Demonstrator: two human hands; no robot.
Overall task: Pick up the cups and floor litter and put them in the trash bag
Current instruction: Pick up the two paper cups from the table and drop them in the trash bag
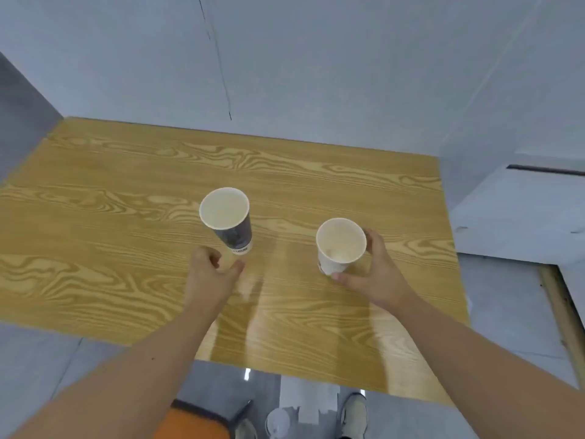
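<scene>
— Where are the cups?

— Both stand upright on the wooden desk (126, 191). The dark-printed cup (228, 218) is left of centre; the white cup (339, 245) is to its right, well apart from it.

— And the hands?

— The right hand (378, 275) wraps the white cup: its fingers (370, 237) curl round the far right side, and the thumb (343, 277) presses at the near base. The cup sits between them, touched on both sides.

— The left?

— The left hand (210, 277) is just short of the dark cup's base, its fingers (207, 253) loosely curled with the thumb apart, holding nothing. The cup stands just beyond that gap, not touched.

— Anything below?

— Past the desk's near edge, shoes (354, 413) on the grey floor (47, 359).
</scene>
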